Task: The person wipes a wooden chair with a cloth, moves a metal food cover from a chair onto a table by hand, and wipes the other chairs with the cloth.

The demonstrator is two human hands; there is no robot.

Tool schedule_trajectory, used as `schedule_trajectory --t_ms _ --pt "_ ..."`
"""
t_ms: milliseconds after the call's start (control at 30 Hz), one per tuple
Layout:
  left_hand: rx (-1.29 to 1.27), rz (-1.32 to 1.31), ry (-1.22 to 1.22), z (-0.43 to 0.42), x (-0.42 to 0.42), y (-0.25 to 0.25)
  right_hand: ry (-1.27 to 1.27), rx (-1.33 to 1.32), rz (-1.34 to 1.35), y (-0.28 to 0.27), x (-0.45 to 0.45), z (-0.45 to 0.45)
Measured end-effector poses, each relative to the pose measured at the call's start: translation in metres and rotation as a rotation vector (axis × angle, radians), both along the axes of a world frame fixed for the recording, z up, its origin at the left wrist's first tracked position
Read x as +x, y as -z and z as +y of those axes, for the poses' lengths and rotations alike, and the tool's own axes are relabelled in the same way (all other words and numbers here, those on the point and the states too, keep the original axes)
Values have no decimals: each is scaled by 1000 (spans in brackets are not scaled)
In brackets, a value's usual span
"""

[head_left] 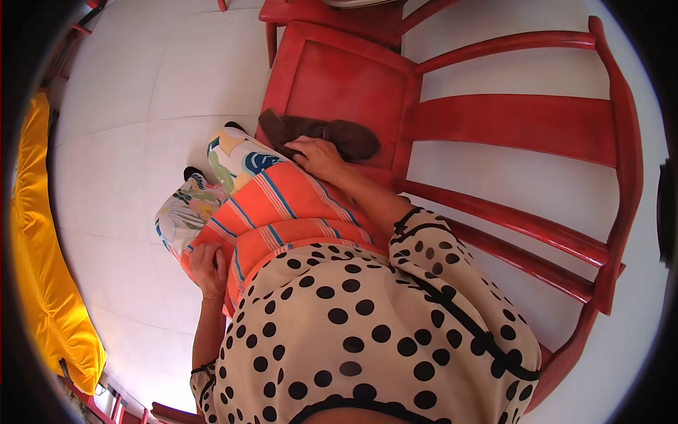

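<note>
My left hand rests on the side of my lap, back up, with its fingers bent over the orange striped cloth that covers my thighs. My right hand lies at the edge of the red chair beside me. Its fingers are curled at a bunched dark brown cloth, which sits on the chair's wooden seat. What the right fingertips pinch is partly hidden. The brown cloth stretches to both sides of that hand. Below the orange cloth, flower-patterned trousers show.
The red chair's slatted back stands to the right. Another piece of red furniture adjoins the seat at the top. A yellow cover runs along the left edge. Pale floor tiles lie between.
</note>
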State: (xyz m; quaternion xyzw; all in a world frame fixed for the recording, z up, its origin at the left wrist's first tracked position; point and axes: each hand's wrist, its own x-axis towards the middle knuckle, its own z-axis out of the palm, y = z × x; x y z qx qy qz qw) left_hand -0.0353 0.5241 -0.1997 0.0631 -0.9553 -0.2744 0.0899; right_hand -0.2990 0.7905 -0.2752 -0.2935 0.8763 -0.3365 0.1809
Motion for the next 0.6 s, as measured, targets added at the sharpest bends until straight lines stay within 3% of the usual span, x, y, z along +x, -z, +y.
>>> schedule_trajectory --t_ms 300,433,500,600 --pt "23 -37 -34 2 3 -2 118 334 87 -16 4 74" --pt "27 -27 -35 -2 4 3 157 285 42 -3 8 91" --pt "13 -24 -22 -6 7 7 105 245 102 11 7 73" --pt "23 -47 -24 -7 7 4 29 119 -36 9 -6 20"
